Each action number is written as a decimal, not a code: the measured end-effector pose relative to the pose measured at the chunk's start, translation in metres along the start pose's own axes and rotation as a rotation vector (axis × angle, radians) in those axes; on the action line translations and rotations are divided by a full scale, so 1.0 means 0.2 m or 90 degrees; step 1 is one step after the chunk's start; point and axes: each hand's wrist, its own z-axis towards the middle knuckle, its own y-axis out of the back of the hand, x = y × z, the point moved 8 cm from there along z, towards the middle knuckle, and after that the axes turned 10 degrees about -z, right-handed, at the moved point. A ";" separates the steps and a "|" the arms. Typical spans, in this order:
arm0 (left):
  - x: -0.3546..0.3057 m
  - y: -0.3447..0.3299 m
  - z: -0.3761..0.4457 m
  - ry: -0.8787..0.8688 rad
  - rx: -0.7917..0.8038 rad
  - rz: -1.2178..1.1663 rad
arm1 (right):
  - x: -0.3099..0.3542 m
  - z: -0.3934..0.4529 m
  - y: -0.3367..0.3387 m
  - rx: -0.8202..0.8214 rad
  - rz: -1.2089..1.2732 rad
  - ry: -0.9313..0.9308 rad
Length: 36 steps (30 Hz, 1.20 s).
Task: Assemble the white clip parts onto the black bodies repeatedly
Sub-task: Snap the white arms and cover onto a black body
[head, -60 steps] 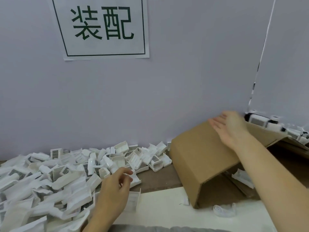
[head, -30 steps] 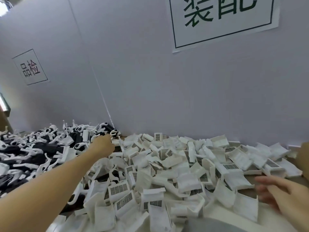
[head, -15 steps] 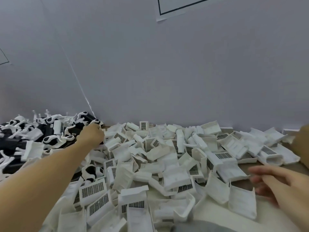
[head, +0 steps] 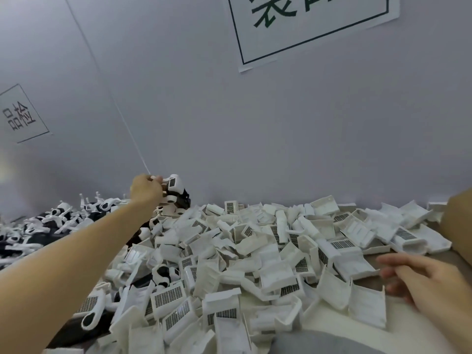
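A pale grey wall [head: 255, 139] carries two paper signs [head: 304, 24] above a tabletop [head: 393, 256] heaped with white clip parts [head: 268, 251]. Far left lies a pile of black bodies [head: 38, 226]. The left hand [head: 145, 191] holds one black-and-white body [head: 176, 192] aloft, fingers clamped on it. The right hand [head: 419, 279] hovers, fingers apart, beside a cardboard box [head: 457, 226].

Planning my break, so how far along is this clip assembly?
Done: nothing finished can be told apart here. In hand: the left hand holds a black-and-white body lifted off the black pile; the right hand hovers open by the white clips. Left: both big heaps, so plenty.
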 end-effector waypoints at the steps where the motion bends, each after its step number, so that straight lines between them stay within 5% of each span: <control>1: -0.01 -0.03 -0.04 0.049 0.027 -0.064 | 0.01 -0.01 0.00 0.000 0.000 0.005; 9: -0.05 -0.36 -0.76 0.445 0.152 -0.561 | 0.17 -0.16 -0.02 0.030 -0.041 0.073; 13: -0.09 -0.58 -1.16 0.542 0.239 -0.641 | 0.27 -0.24 -0.05 0.082 -0.042 0.144; 25: -0.17 -0.87 -1.66 0.504 0.432 -0.533 | 0.31 -0.26 -0.06 0.145 -0.117 0.232; 29: -0.17 -0.94 -1.68 0.471 0.491 -0.648 | 0.30 -0.21 -0.04 0.049 -0.096 0.237; 36: -0.24 -1.02 -1.76 0.304 0.544 -0.531 | 0.31 -0.19 0.00 -0.088 -0.143 0.276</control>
